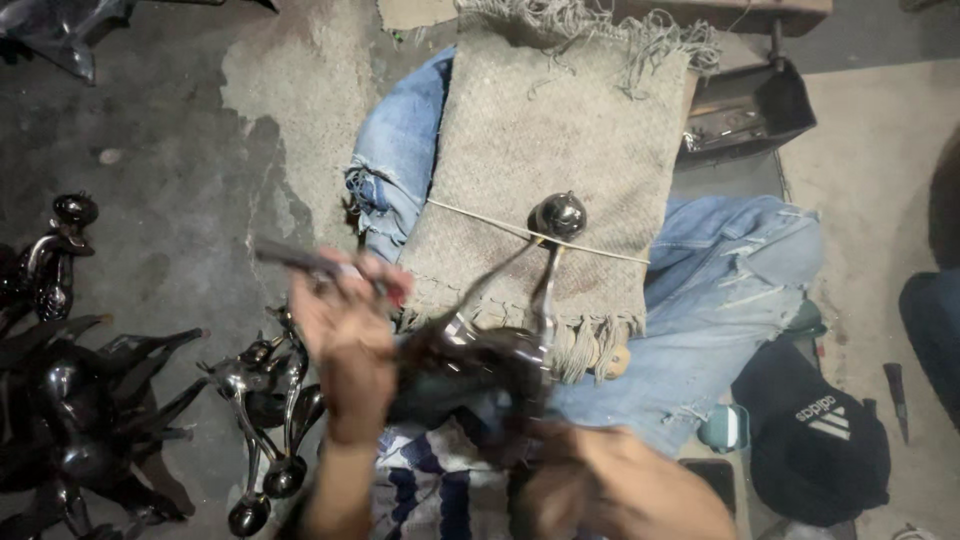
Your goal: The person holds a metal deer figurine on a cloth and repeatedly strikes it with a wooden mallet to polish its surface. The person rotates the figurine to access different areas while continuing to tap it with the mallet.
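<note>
My left hand (345, 335) is raised over the floor and grips a thin dark tool (290, 256) that sticks out to the left. My right hand (590, 470) is blurred at the bottom and holds a glossy black figurine (500, 345). Its slim neck rises to a round head (558, 214). The figurine lies over a grey woven cloth (560, 130) with fringed ends, tied with a light string (480, 217). The cloth covers a bundle of blue denim (720, 290).
Several shiny black figurines (90, 400) stand on the concrete floor at the left, with more (265, 420) just below my left hand. A black cap (815, 440) lies at the right. A dark metal tray (745, 110) sits at the top right. A knife (895, 395) lies on the floor at the far right.
</note>
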Motion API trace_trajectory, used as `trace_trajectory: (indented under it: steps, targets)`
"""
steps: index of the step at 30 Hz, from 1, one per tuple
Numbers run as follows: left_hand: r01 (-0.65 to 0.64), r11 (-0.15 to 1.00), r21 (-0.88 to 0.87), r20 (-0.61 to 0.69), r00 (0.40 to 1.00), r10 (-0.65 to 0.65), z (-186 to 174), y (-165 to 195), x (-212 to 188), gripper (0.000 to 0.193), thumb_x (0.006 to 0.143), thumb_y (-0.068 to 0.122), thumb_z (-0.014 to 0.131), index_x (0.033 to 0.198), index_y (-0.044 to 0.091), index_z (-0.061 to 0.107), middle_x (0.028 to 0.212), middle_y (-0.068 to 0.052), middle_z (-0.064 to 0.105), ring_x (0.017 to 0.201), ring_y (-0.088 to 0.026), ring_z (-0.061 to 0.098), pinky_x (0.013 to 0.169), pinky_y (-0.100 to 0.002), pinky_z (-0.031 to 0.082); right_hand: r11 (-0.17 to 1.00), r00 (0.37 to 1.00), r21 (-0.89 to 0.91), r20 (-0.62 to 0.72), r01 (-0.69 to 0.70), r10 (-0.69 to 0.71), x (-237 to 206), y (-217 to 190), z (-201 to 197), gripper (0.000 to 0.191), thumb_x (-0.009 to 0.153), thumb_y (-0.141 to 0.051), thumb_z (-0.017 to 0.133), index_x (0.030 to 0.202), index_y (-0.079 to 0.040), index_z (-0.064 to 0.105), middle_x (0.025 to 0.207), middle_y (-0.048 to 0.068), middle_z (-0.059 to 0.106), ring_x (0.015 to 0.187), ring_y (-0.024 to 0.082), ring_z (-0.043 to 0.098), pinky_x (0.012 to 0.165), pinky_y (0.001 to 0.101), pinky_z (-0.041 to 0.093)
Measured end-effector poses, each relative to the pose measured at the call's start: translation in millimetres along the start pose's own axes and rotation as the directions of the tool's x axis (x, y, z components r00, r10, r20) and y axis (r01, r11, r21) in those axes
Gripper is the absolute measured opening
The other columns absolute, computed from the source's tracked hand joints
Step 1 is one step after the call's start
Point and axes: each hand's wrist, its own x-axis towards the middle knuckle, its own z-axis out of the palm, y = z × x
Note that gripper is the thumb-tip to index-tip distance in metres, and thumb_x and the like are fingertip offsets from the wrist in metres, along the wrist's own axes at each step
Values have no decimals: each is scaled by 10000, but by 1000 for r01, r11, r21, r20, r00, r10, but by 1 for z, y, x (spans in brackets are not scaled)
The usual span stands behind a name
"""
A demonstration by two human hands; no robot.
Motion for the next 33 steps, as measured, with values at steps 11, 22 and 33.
trace_trajectory:
  steps: [11, 22, 33]
  targets:
    - [-141, 761, 633, 284, 957, -59, 7, 13, 128, 200, 1065, 74, 674, 1186, -48, 571, 1086, -172, 709, 1037, -238, 752, 967, -376, 649, 992, 1000, -126, 9, -4, 5, 54, -13, -74, 561, 712, -68, 745, 1258, 43, 682, 1009, 145, 763, 888, 256, 760, 748, 339, 619]
    - [-72, 724, 686, 571, 670, -474, 114, -17, 133, 254, 973, 198, 703, 1190, 73, 657, 1063, -104, 778, 1003, -204, 800, 863, -369, 671, 986, 30, 97, -995, 136, 94, 22, 78, -119, 275, 1104, -10, 704, 1259, -5, 477, 1070, 113, 661, 881, 213, 683, 865, 352, 604]
    - [-293, 579, 761, 625, 569, -534, 159, -38, 118, 195, 1006, 60, 613, 1198, 39, 644, 909, -125, 787, 867, -175, 825, 633, -295, 646, 964, 310, 266, -918, 18, 247, 21, 163, -123, 304, 1118, -66, 717, 1316, 33, 508, 1039, 49, 613, 884, 127, 641, 819, 257, 562]
